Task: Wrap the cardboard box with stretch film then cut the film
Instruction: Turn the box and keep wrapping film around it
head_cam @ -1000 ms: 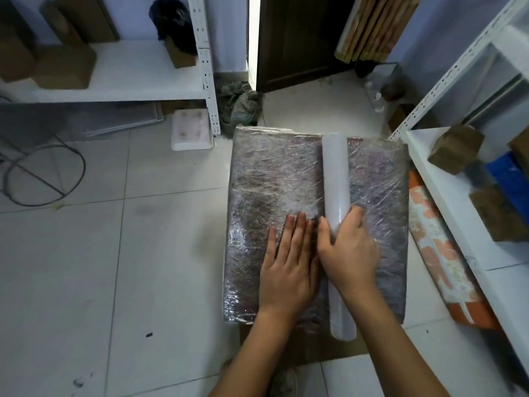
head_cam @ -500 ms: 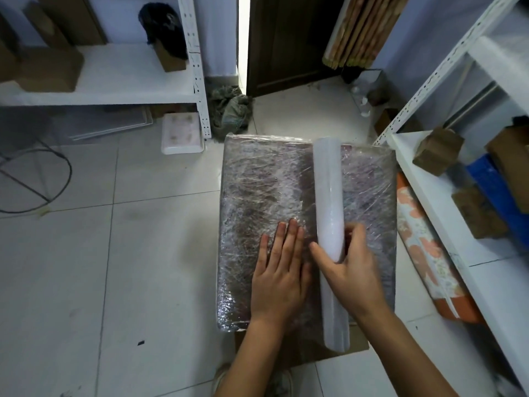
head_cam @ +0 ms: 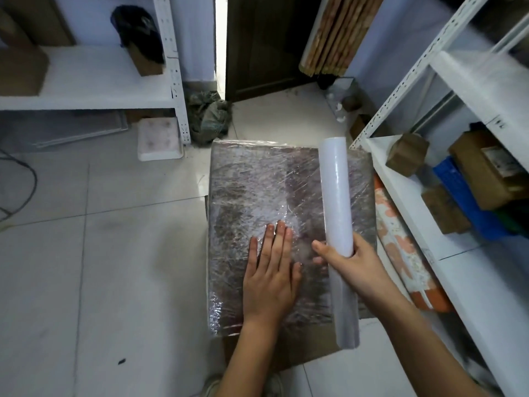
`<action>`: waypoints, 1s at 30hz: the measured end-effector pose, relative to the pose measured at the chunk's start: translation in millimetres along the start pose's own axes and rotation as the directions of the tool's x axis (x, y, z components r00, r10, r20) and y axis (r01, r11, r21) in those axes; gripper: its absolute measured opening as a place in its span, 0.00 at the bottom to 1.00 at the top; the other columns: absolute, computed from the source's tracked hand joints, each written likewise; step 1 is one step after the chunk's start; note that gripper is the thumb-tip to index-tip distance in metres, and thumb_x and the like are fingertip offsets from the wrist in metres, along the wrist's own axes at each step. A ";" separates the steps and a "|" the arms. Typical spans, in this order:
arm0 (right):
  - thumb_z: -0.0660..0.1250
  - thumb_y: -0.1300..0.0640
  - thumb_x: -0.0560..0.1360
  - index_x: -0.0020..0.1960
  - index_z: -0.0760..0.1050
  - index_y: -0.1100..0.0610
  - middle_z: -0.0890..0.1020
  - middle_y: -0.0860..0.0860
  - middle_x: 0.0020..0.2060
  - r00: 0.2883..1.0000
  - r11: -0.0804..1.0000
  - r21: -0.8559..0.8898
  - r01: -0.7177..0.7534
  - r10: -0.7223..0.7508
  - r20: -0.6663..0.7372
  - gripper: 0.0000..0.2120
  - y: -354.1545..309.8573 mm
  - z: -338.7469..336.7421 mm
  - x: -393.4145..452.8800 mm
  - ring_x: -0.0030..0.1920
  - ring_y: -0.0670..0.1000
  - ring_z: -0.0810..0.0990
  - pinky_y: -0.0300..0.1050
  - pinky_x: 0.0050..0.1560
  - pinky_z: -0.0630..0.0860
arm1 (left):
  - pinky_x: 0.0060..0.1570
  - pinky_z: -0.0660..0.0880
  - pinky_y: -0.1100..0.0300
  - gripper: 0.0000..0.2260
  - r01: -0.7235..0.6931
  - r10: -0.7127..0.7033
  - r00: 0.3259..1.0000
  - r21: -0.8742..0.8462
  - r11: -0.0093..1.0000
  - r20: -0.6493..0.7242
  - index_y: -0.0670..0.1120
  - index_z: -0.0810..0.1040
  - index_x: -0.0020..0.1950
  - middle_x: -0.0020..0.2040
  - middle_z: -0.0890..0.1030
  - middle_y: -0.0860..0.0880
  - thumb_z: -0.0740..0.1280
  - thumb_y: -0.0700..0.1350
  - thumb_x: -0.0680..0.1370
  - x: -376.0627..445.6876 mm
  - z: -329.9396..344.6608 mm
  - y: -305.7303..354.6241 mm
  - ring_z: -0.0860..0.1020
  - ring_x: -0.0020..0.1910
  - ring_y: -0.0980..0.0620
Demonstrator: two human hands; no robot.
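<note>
pressing flat on the wrapped box (head_cam: 257,190), left hand (head_cam: 270,270); right hand (head_cam: 352,262) grips the film roll (head_cam: 336,196) alongside.

Dim, bluish indoor light. A blown-out strip of daylight shows at the door (head_cam: 219,47) gap, top centre. It glints off the floor (head_cam: 86,253) tiles and the film (head_cam: 257,190). Soft shadows. Wide-angle bending tilts the shelves (head_cam: 415,67); the right edge smears with blur.
</note>
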State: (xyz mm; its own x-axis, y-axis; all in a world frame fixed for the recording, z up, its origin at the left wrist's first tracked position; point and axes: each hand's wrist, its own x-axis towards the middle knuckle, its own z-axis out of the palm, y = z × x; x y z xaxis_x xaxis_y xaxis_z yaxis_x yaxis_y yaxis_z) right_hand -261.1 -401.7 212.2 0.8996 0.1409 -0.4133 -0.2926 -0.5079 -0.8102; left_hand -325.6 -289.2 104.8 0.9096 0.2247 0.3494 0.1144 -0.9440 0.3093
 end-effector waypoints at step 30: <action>0.61 0.33 0.66 0.72 0.55 0.56 0.70 0.57 0.65 0.873 0.793 -0.583 0.178 -0.401 -0.278 0.43 49.4 -60.5 25.8 0.61 0.58 0.73 0.51 0.53 0.73 | 0.74 0.50 0.47 0.24 -0.005 0.003 0.999 0.048 0.999 0.034 0.41 0.59 0.75 0.76 0.59 0.45 0.47 0.51 0.82 4.5 -1.8 4.2 0.55 0.76 0.47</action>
State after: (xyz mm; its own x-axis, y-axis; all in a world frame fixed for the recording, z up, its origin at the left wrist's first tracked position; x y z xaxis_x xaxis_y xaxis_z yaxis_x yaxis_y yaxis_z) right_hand -232.7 -474.6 186.7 0.9927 0.0904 0.0792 0.1173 -0.8726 -0.4741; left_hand -321.8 -291.7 109.3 0.9232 0.2132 0.3199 0.1289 -0.9556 0.2648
